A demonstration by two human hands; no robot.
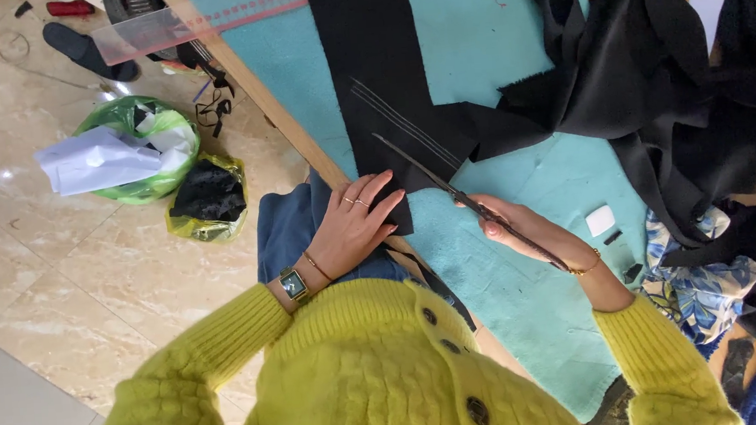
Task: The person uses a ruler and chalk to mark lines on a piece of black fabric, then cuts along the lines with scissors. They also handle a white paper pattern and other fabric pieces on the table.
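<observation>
black felt cloth (386, 86) pinned flat under left hand (356, 223) fingers spread, right hand (523, 228) fingers clamped on slim scissors (448, 189)

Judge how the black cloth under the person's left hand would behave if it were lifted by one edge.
The black cloth would probably flop and drape, since its far end lies in soft folds. It looks light, as the left hand pins it flat with fingers alone. It may slide a little on the teal cover while the scissors cut.

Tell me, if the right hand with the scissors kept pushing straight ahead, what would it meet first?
The right hand points its scissors up-left along the black fabric, so it would likely meet more of that fabric, near the chalk lines. The clear ruler lies farther on.
</observation>
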